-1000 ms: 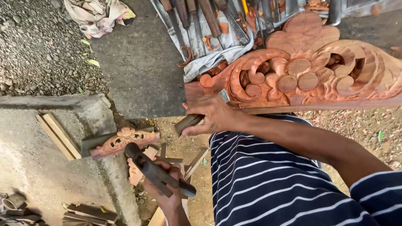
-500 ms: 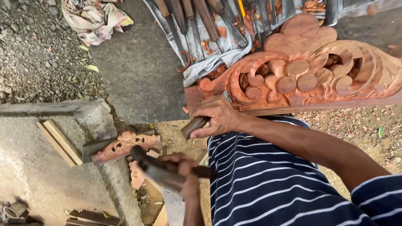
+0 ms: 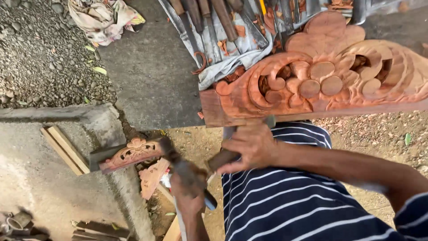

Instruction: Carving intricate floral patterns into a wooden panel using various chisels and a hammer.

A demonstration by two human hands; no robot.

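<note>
Concrete bench (image 3: 151,85) bears the carved panel (image 3: 321,85); right hand (image 3: 249,147) grips chisel (image 3: 225,156), left hand (image 3: 189,196) clenches mallet (image 3: 183,167).

Dark concrete slab (image 3: 151,76), grey cloth (image 3: 232,53) spread on it above the carved wooden panel (image 3: 321,80), row of chisels (image 3: 214,18) on the cloth, crumpled rag (image 3: 104,18) far left of the panel, gravel (image 3: 40,58) beyond.

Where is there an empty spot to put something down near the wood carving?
Bare grey slab lies between the gravel and the cloth of chisels, below the crumpled rag. The concrete ledge left of the small carved piece is also bare. Around the big carving and both hands it is crowded.
</note>
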